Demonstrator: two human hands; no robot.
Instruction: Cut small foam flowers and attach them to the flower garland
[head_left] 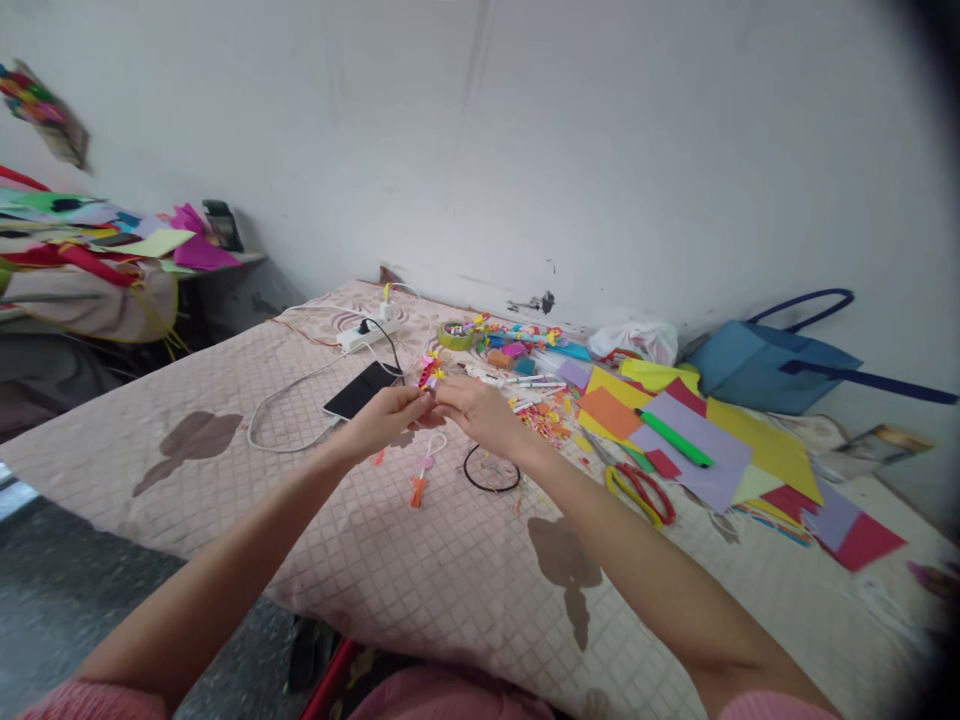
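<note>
My left hand [390,415] and my right hand [476,408] meet over the middle of the bed-like quilted surface, fingertips pinched together. A small red, pink and yellow craft piece [431,372] sticks up from between their fingers; its lower end is hidden. Just below the hands lies a small orange figure with a white loop [420,485]. To the right of it is a black hair-tie-like ring [491,488]. Behind my left hand rests a black phone or tablet [364,390] with a white cable.
Scissors with red and yellow handles [641,493], coloured paper sheets [697,440] and a green marker [675,438] lie to the right. Small paper scraps [544,420], a tape roll [455,335] and a power strip [367,335] sit further back. A blue bag [772,365] stands by the wall.
</note>
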